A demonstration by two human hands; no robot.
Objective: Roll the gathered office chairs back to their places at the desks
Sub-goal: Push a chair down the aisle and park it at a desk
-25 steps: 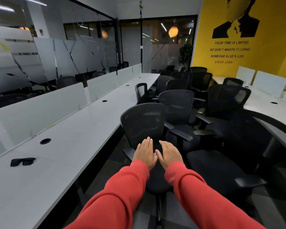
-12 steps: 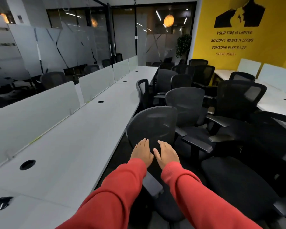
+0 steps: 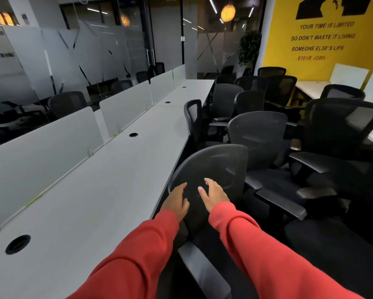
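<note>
A black mesh-backed office chair [image 3: 220, 167] stands right beside the edge of the long white desk [image 3: 95, 190], its backrest facing me. My left hand [image 3: 177, 201] curls around the backrest's left rim, fingers bent. My right hand [image 3: 213, 194] rests against the mesh a little to the right, fingers spread and slightly curled. Both arms wear red sleeves. Several more black chairs [image 3: 259, 134] are bunched together behind and to the right of this one.
Frosted divider panels [image 3: 41, 145] run along the desk's far side, with round cable holes [image 3: 17, 243] in the top. A second white desk [image 3: 312, 88] stands under the yellow wall at right. Chair armrests [image 3: 280, 203] crowd the aisle at right.
The chair has turned and rolled closer to the desk edge. My hands have spread apart, the left one shifting to the backrest's left rim. The view has moved forward along the desk.
</note>
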